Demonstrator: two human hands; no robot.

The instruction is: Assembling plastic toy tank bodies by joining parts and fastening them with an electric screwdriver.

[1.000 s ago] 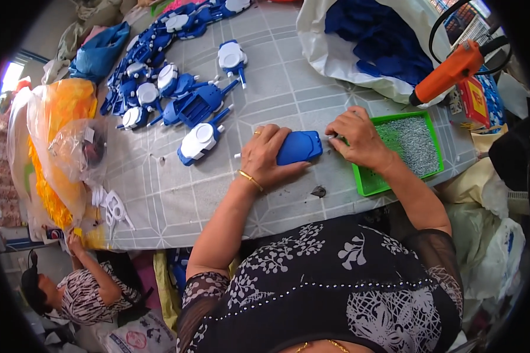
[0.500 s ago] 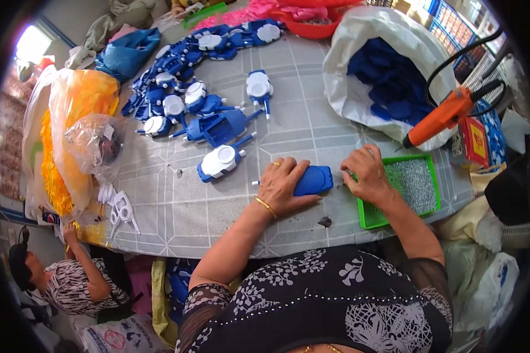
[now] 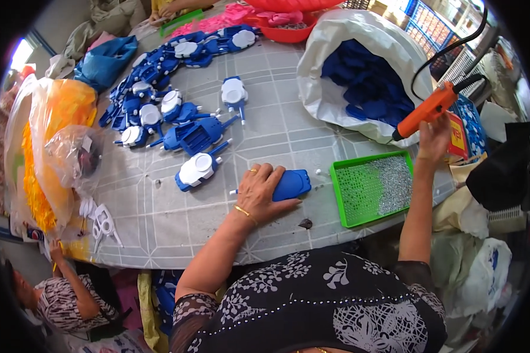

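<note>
My left hand (image 3: 261, 191) lies over a blue plastic casing (image 3: 292, 184), pressing it to the table with the thumb along its near side. A thin pale tip sticks out to the left of that hand. My right hand (image 3: 433, 141) is raised at the right, its fingers closed on the orange electric screwdriver (image 3: 425, 112), which hangs tilted from a black cable. Between my hands is a green tray (image 3: 341, 213) holding many small silvery screws (image 3: 396, 179). A small white piece (image 3: 322, 172) lies by the tray's left edge.
Blue-and-white plastic assemblies (image 3: 197, 170) spread over the table's left and back. A white sack (image 3: 312, 82) of blue parts stands behind the tray. Bags of yellow pieces (image 3: 38, 176) stand at the left. A red basin (image 3: 285, 32) is at the back; another person (image 3: 70, 294) sits at the lower left.
My right hand has left the green tray's side and reached up to the orange electric screwdriver. My left hand stays on the blue casing. The whole view has shifted slightly.
</note>
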